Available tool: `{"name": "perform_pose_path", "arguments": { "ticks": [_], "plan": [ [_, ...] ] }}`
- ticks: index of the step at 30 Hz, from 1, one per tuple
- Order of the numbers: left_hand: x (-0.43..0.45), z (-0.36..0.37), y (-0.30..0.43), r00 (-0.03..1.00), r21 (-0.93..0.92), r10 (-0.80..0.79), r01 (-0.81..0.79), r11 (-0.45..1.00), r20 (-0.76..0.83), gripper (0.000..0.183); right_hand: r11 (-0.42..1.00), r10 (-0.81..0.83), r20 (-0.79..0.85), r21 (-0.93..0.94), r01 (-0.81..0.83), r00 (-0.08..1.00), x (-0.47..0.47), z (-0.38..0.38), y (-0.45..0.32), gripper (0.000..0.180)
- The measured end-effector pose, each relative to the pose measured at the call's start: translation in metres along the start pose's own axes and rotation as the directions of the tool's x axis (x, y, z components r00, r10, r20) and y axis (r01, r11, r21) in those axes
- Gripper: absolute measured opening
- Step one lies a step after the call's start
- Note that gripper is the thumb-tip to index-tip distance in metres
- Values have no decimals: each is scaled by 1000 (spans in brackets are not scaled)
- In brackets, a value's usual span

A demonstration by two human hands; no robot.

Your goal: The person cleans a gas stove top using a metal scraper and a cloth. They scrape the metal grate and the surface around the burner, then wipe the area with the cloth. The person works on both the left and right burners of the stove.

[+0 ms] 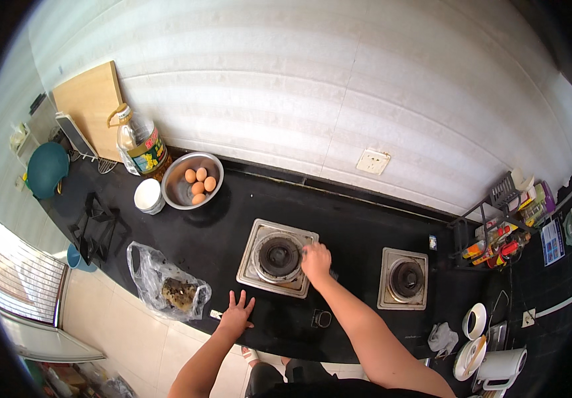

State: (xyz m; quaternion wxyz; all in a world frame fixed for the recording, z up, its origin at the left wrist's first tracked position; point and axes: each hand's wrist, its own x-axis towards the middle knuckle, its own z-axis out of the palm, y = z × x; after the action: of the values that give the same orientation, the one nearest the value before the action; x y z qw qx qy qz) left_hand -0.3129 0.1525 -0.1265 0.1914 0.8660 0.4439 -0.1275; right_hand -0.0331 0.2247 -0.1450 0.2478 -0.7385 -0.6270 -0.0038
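My left hand [236, 316] rests with its fingers spread on the black cooktop [276, 333], near the front edge. My right hand [317, 261] is curled at the right rim of the left gas burner [279, 254], over its square metal drip tray [248, 278]. The fingers are bent down, and anything under them is hidden. Brown stains mark the tray. Left of my left hand lies a clear plastic bag [151, 273] with a dirty, yellowish-brown clump [179, 292] in it. A control knob [322, 319] sits between my arms.
Behind on the left are a steel bowl [179, 189] of several eggs, a white bowl [148, 195] and an oil bottle [141, 144]. A black pot support [94, 229] stands at far left. Rightward are the second burner [405, 278], a condiment rack [470, 224] and a kettle [502, 367].
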Motion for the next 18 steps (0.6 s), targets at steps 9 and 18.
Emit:
{"name": "perform_pose_path", "arguments": {
  "ticks": [9, 18],
  "plan": [
    [1, 6, -4, 999, 42, 47, -46, 998, -15, 86, 998, -28, 56, 49, 26, 998, 5, 2, 11, 12],
    [0, -2, 0, 1000, 6, 28, -27, 1000, -10, 86, 999, -6, 63, 51, 3, 998, 10, -2, 6, 14]
  ]
}}
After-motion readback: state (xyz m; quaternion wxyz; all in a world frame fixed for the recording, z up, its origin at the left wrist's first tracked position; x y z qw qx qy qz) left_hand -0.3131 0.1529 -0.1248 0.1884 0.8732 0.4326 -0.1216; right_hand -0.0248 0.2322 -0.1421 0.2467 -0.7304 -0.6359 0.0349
